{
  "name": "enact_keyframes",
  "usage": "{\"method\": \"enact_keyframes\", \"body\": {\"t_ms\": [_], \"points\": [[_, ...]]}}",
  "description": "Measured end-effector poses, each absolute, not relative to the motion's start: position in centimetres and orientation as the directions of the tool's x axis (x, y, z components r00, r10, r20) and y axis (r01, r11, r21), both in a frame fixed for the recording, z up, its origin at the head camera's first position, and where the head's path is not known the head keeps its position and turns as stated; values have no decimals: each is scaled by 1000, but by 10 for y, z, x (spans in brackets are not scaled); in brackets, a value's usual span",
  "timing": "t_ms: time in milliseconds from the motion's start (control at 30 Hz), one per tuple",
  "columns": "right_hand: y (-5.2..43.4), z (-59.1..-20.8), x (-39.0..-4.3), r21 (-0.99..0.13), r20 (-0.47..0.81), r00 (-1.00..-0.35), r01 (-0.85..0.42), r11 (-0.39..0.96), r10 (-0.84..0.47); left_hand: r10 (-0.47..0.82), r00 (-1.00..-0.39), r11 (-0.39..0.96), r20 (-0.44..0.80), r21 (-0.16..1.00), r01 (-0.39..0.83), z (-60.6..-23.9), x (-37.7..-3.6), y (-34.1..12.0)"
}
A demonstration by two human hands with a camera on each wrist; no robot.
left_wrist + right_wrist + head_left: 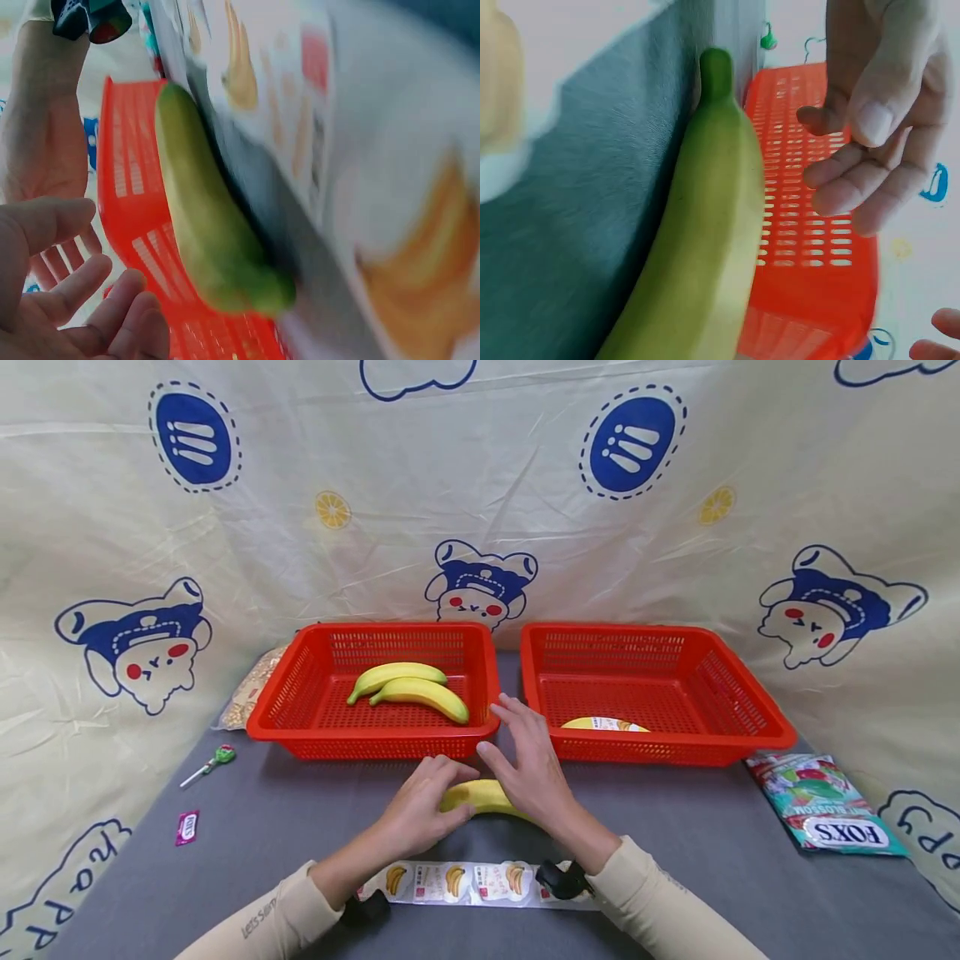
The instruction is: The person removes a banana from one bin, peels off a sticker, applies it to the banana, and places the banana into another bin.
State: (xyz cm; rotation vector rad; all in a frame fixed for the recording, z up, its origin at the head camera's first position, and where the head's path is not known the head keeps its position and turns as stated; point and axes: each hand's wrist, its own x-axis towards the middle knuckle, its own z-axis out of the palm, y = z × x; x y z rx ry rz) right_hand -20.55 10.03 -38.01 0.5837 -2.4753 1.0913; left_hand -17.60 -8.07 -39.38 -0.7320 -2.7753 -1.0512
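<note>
A yellow banana [491, 797] with green ends lies on the grey cloth between my hands. My left hand [422, 803] hovers over its left end, fingers loosely bent; in the left wrist view a gap separates the fingertips [124, 289] from the banana [202, 202]. Above its right end is my right hand [532, 768], fingers spread and holding nothing. In front of the banana stretches a strip of banana-picture stickers [491, 885], partly covered by the wrist gear. Two bananas [423, 693] lie in the left red basket [367, 747]. A banana [579, 724] bearing a sticker is in the right red basket [645, 750].
Both baskets stand side by side at the back. On the left are a lollipop [217, 758], a small purple packet [187, 828] and a bag of grains [253, 693]. A teal FOX'S bag [832, 806] lies at right. A printed curtain [480, 460] hangs behind.
</note>
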Motion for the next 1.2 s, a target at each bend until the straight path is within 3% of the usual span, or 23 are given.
{"method": "enact_keyframes", "body": {"t_ms": [333, 567, 800, 1200], "points": [[154, -383, -161, -543, 418, -878, -447, 711, -233, 553, -818, 619, 160, 577, 532, -400, -147, -62], [183, -397, -140, -483, 282, -919, -386, 786, -277, 608, -779, 597, 153, 558, 576, -410, -139, -52], [202, -415, -130, -407, 256, -884, -466, 786, -392, 659, -745, 586, 102, 552, 594, -418, -141, -48], [214, -421, -135, -506, -8, -905, -362, 783, -424, 677, -735, 578, 46, 585, 568, -429, -144, -47]]}}
